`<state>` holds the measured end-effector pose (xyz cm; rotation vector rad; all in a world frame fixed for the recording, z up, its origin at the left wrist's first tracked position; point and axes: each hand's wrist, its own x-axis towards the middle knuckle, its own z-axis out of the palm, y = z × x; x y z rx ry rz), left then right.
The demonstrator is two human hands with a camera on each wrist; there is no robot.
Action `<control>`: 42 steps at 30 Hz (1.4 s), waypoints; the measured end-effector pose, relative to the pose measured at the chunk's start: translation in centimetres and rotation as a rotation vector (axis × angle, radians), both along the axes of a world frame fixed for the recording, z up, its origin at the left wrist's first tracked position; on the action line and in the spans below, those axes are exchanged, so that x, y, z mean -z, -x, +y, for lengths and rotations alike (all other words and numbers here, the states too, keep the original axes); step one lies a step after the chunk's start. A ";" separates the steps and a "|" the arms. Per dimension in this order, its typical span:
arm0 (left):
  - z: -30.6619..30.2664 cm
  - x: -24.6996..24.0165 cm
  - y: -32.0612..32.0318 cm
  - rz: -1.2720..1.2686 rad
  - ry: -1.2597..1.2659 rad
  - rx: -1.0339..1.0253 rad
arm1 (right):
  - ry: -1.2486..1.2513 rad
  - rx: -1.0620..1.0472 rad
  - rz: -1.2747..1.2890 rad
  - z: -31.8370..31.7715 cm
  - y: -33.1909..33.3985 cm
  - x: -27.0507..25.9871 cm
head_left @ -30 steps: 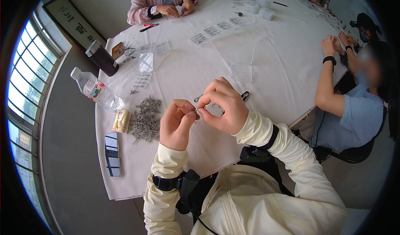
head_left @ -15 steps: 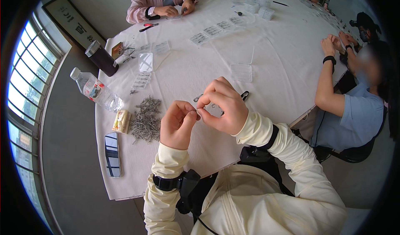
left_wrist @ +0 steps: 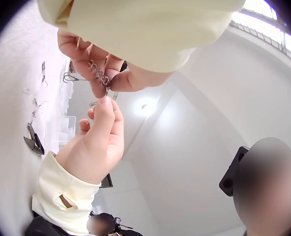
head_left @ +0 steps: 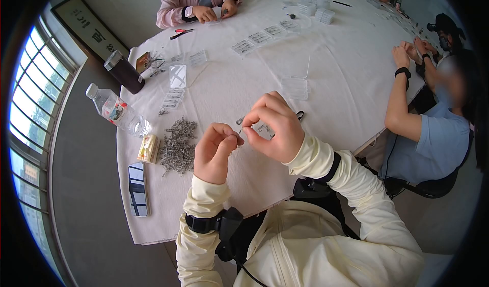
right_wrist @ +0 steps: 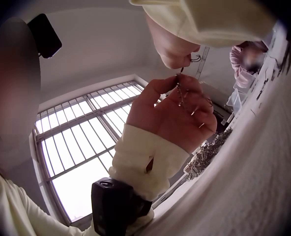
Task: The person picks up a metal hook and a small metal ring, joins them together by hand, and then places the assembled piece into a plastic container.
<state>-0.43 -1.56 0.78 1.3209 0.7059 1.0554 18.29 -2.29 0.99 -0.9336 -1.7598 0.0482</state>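
Observation:
In the head view my left hand point(head_left: 213, 153) pinches a small metal piece between thumb and forefinger. The left wrist view shows a twisted wire chain point(left_wrist: 100, 74) lying along that hand's fingers. Close to its fingertips, my right hand point(head_left: 276, 126) has thumb and forefinger pinched on a thin metal part, its hooked end point(right_wrist: 196, 58) showing in the right wrist view. Whether the two metal parts are joined I cannot tell. Left of my left hand lies a heap of wire pieces point(head_left: 178, 147). Loose metal bits point(head_left: 265, 129) lie behind my right hand.
On the white-covered table point(head_left: 214, 93) stand a water bottle point(head_left: 119, 111), a dark flask point(head_left: 125, 72), a small packet point(head_left: 148, 149) and a phone point(head_left: 137, 189). Clear compartment boxes point(head_left: 295, 87) lie farther back. Other people sit around the table.
My fingertips have moved slightly apart, the right ones a little up and right. Metal bits now show below my left fingertips. Across the table, a person's hand has shifted slightly.

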 end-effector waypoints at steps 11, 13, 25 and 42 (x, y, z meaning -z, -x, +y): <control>0.5 0.6 0.4 -0.127 0.155 0.131 | -0.011 0.011 0.032 0.1 -0.2 -0.2; 0.5 0.6 0.3 -0.123 0.153 0.099 | -0.012 0.016 0.035 0.0 -0.3 -0.2; 0.2 0.3 0.2 -0.007 0.042 -0.011 | -0.008 0.046 0.050 0.0 -0.6 -0.4; 0.6 0.1 -0.1 0.312 -0.297 -0.407 | -0.038 0.054 -0.116 0.3 -0.4 0.3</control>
